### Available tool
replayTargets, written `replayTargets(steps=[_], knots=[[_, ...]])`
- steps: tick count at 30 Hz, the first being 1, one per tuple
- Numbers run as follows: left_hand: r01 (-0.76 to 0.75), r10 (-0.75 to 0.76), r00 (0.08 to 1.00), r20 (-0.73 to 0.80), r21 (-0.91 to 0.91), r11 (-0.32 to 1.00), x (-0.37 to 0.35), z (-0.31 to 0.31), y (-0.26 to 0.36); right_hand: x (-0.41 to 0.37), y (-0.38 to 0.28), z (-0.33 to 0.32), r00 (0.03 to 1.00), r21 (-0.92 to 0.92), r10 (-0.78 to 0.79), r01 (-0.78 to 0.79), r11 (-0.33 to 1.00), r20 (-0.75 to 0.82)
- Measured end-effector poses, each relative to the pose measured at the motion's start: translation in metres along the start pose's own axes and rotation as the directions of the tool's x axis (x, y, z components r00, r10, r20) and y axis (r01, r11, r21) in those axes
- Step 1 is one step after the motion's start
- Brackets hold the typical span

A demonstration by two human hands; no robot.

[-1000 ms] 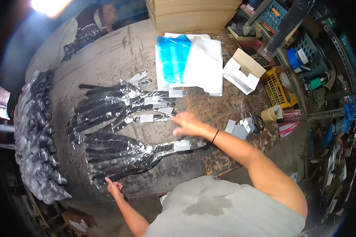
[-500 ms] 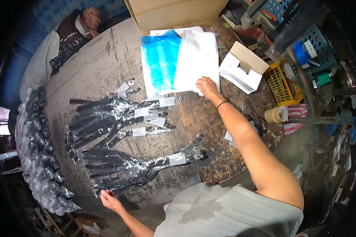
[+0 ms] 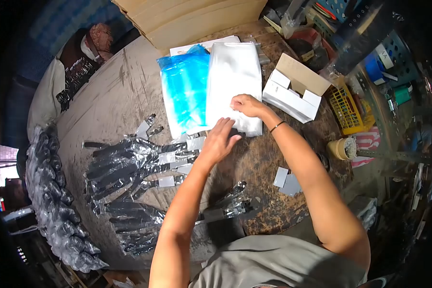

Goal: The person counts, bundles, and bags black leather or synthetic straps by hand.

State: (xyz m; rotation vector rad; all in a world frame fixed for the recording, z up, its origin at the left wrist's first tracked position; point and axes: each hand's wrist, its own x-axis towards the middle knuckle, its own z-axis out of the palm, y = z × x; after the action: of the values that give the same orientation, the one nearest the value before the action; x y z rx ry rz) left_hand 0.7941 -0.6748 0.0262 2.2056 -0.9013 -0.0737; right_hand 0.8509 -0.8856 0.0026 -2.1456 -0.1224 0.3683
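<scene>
A stack of clear, whitish plastic bags (image 3: 235, 72) lies on the table, overlapping a blue plastic sheet or bag (image 3: 185, 79) on its left. Over the lower part of the whitish stack, my right hand (image 3: 247, 104) has its fingers pinched together on the plastic. My left hand (image 3: 218, 140) is open, fingers stretched toward the stack's lower edge; whether it touches is hard to tell. Left of it lie bundles of black straps in clear bags (image 3: 125, 163) with grey tags. Another bagged black bundle (image 3: 134, 218) lies nearer me, partly hidden by my left forearm.
An open white box (image 3: 290, 98) stands right of the stack, a large cardboard box (image 3: 197, 21) behind it. Grey cards (image 3: 288, 182) lie by my right arm. A yellow basket (image 3: 345, 108) and a cardboard tube (image 3: 341, 148) are at the right. Wrapped bundles (image 3: 53, 192) line the left edge.
My left hand has moved from the near bagged bundle up and right to the plastic stack. My right hand has shifted slightly left over the stack. The camera view has moved a little.
</scene>
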Motion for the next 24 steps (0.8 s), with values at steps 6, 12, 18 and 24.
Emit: replayTargets(steps=[6, 12, 18, 24], knots=[[0.157, -0.242, 0.935, 0.259, 0.307, 0.939, 0.056, 0.034, -0.016, -0.014, -0.029, -0.017, 0.971, 0.316, -0.017, 0.093, 0.944, -0.236], [0.188, -0.311, 0.892, 0.328, 0.355, 0.916, 0.07, 0.029, -0.017, -0.039, -0.105, -0.054, 0.895, 0.503, -0.01, 0.26, 0.825, -0.446], [0.328, -0.301, 0.934, 0.19, -0.133, 0.935, 0.045, -0.056, -0.016, -0.084, -0.182, -0.122, 0.775, -0.153, -0.436, 0.414, 0.897, -0.457], [-0.238, 0.153, 0.853, -0.499, -0.112, 0.965, 0.036, -0.162, 0.123, -0.121, -0.284, -0.092, 0.795, -0.265, -0.606, 0.583, 0.768, -0.007]])
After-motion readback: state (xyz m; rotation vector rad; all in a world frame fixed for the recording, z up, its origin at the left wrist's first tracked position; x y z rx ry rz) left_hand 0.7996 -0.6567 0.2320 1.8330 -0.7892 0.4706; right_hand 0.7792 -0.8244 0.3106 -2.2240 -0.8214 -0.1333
